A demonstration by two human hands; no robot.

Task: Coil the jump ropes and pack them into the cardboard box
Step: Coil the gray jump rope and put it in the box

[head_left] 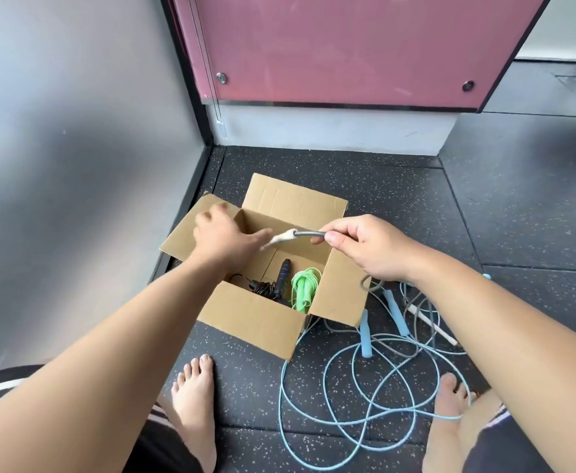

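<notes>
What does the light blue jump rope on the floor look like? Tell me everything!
The light blue jump rope lies uncoiled on the dark speckled floor, just right of the cardboard box. Its thin cord sprawls in big, loose, overlapping loops. Its two handles look like soft foam, the same pale blue, and lie near the box. A grey rope tangles across it, and one loop seems to cross the right foot.

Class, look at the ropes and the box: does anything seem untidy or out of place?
Yes. The light blue jump rope sprawls in loose, tangled loops on the floor right of the cardboard box, crossing the grey rope that the right hand pinches. The black rope and green rope lie bundled inside the box.
</notes>
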